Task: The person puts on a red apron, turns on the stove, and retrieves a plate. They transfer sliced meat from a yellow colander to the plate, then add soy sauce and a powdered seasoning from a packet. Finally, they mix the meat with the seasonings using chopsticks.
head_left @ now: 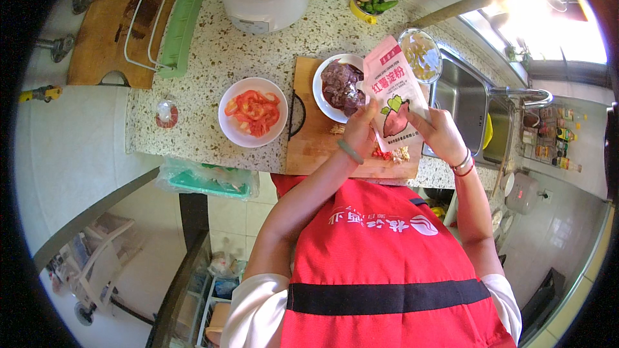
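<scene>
A speckled stone countertop [200,106] spans the kitchen, bending toward a stainless sink [456,100] with a curved faucet [532,95] on the right, under a bright window [548,22]. A white cooker [267,9] with a brown lid stands at the back, and a green rack [182,35] and a wooden panel [97,45] sit at the far left. The person's left hand [360,129] grips the lower left edge of a pink-and-white packet [392,90], while the right hand [442,134] pinches its right edge, thumb on the front. The packet is held tilted above a cutting board [311,154], overlapping the view of a bowl [318,93] of dark meat. The board's near edge lies close to the counter's front edge, just beyond the red apron [387,251]. Left of the board, near its handle, sits a white bowl [230,130] of tomato; a broad stretch of counter separates that bowl from the cooker.
</scene>
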Tool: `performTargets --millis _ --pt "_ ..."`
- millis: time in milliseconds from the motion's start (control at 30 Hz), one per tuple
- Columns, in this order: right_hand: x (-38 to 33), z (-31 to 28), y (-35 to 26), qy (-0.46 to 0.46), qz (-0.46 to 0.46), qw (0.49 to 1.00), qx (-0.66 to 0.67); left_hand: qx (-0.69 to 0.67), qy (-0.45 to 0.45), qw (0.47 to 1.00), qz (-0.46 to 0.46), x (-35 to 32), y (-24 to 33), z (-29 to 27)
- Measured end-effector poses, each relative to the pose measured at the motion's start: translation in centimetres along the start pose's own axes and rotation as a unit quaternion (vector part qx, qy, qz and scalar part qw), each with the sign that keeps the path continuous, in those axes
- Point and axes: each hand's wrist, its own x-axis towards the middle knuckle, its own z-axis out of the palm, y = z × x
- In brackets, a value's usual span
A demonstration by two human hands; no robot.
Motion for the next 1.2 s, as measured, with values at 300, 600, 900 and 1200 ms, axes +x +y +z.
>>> performTargets --millis 300,600,900,1200 --pt "-1.4 -0.7 -0.5 -0.02 0.039 0.999 0.032 0.015 0.004 1.0 -0.008 -0.2 -0.7 -0.2" --pt "-0.3 -0.3 -0.9 -0.008 0.023 0.999 0.029 -0.049 -0.008 0.999 -0.001 -0.4 0.9 2.3" --pt "-0.3 0.0 0.0 -0.03 0.036 0.999 0.0 -0.023 0.03 0.999 0.031 0.5 -0.3 -0.4" --pt "-1.9 -0.6 0.1 -0.056 0.089 0.992 0.068 -0.006 0.087 0.996 0.007 -0.9 -1.3 -0.2"
